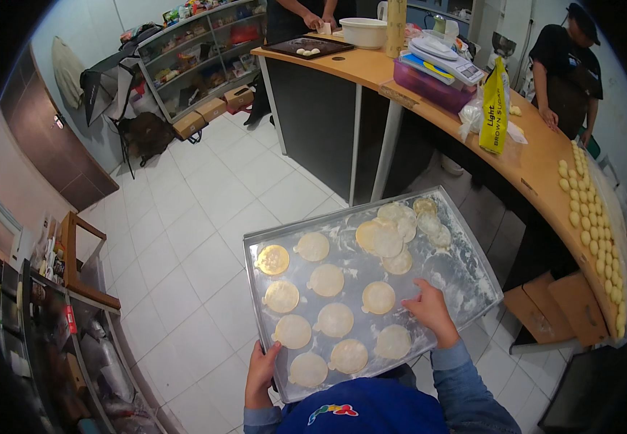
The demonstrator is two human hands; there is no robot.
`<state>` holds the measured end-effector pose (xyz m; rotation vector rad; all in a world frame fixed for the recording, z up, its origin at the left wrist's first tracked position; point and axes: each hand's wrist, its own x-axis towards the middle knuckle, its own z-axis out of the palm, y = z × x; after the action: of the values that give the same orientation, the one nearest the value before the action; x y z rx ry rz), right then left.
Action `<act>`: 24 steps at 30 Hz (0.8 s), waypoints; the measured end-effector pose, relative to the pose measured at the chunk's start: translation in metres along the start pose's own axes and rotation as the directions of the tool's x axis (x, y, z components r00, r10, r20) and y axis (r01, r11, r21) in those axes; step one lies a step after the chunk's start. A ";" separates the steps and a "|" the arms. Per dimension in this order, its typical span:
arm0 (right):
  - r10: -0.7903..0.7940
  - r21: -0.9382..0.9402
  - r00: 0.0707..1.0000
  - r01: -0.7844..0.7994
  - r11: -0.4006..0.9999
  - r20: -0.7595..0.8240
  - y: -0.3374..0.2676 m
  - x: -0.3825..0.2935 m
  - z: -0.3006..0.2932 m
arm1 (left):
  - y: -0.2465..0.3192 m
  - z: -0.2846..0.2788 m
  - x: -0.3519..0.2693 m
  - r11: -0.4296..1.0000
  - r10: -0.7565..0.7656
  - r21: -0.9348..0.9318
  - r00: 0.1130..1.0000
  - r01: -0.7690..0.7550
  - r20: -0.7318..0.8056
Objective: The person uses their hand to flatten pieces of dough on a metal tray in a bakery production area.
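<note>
A metal baking tray (457,290), dusted with white powder, lies tilted in front of my body. My left hand (262,374) grips its near left edge, thumb over the rim. Above the tray's right part, my right hand (432,312) has thumb and forefinger apart and nothing between them. Just left of those fingertips lies a round tabbed cake board (378,297), gold at its edge. Several similar powdered discs are spread singly over the left and middle, including a shinier gold board (274,260). Toward the far right corner, a loose overlapping pile of discs (387,240) rests on the tray.
A curved wooden counter (541,168) runs along the right, bearing rows of pale dough pieces (590,217), a yellow brown sugar bag (495,114) and a purple container (427,81). Two people stand behind it. Shelves (88,347) flank the left; white floor tiles (194,238) lie between.
</note>
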<state>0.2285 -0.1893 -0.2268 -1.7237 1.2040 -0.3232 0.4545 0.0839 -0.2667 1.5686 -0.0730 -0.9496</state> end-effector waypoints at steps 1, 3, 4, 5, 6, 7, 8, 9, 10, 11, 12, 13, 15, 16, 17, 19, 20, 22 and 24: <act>-0.142 -0.287 0.989 0.146 0.947 0.033 0.000 0.002 0.000 | 0.000 0.000 -0.001 1.000 0.010 0.003 1.000 -0.010 0.009; -0.437 -0.376 0.896 0.433 0.819 0.080 0.000 0.009 0.007 | 0.001 0.001 0.000 1.000 0.009 0.016 1.000 -0.010 0.015; -0.671 -0.457 0.726 0.654 0.603 0.152 0.000 0.012 0.012 | 0.001 0.001 0.001 1.000 0.022 0.014 0.999 -0.023 0.022; -0.665 -0.458 0.731 0.648 0.608 0.152 0.000 0.014 0.018 | 0.000 0.000 0.001 1.000 0.023 0.015 0.999 -0.023 0.026; -0.565 -0.429 0.781 0.620 0.656 0.266 0.000 0.017 0.024 | 0.000 0.000 0.001 1.000 0.015 0.016 1.000 -0.016 0.024; -0.411 -0.430 0.824 0.558 0.710 0.390 -0.001 0.019 0.028 | 0.000 -0.001 0.002 1.000 0.008 0.011 1.000 -0.008 0.024; -0.457 -0.407 0.805 0.588 0.699 0.378 -0.001 0.020 0.030 | 0.000 -0.001 0.002 1.000 0.012 0.013 1.000 -0.012 0.021; -0.445 -0.434 0.823 0.566 0.701 0.353 -0.001 0.020 0.032 | -0.001 -0.001 0.003 1.000 0.012 0.013 1.000 -0.012 0.011; -0.433 -0.470 0.840 0.542 0.697 0.326 -0.001 0.020 0.034 | -0.002 -0.002 0.002 1.000 -0.002 0.012 1.000 0.002 -0.003; -0.433 -0.458 0.837 0.546 0.702 0.334 -0.002 0.020 0.035 | -0.002 -0.002 0.001 1.000 0.008 0.010 1.000 -0.008 -0.005; -0.432 -0.444 0.843 0.537 0.717 0.321 -0.002 0.018 0.037 | -0.003 -0.003 0.001 1.000 0.009 0.004 1.000 -0.009 -0.002; -0.390 -0.456 0.862 0.503 0.734 0.323 -0.003 0.017 0.037 | -0.004 -0.003 0.002 1.000 0.012 -0.001 1.000 -0.012 0.002; -0.424 -0.416 0.852 0.522 0.745 0.308 -0.003 0.015 0.037 | -0.004 -0.003 0.004 1.000 0.012 0.010 1.000 -0.012 0.005; -0.415 -0.398 0.856 0.513 0.761 0.309 -0.003 0.016 0.037 | -0.005 -0.004 0.004 1.000 0.007 0.024 1.000 -0.007 0.006; -0.414 -0.397 0.855 0.513 0.761 0.311 -0.002 0.018 0.036 | -0.006 -0.004 0.005 1.000 0.009 0.026 1.000 -0.009 0.006; -0.387 -0.386 0.863 0.495 0.779 0.325 -0.001 0.025 0.033 | -0.007 -0.005 0.006 1.000 0.020 0.000 1.000 -0.020 0.017; -0.409 -0.367 0.855 0.509 0.779 0.318 0.000 0.033 0.029 | -0.008 -0.005 0.006 1.000 0.022 -0.001 1.000 -0.022 0.016; -0.428 -0.353 0.896 0.440 0.825 0.117 -0.001 0.058 0.019 | -0.008 -0.006 0.006 1.000 0.020 -0.004 1.000 -0.020 0.012; -0.433 -0.377 0.901 0.404 0.834 0.007 -0.005 0.088 0.018 | -0.008 -0.005 0.005 1.000 0.026 -0.001 1.000 -0.026 0.013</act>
<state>0.2856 -0.2514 -0.2571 -2.3346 0.9708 -0.4502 0.4573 0.0872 -0.2767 1.5575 -0.1022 -0.9392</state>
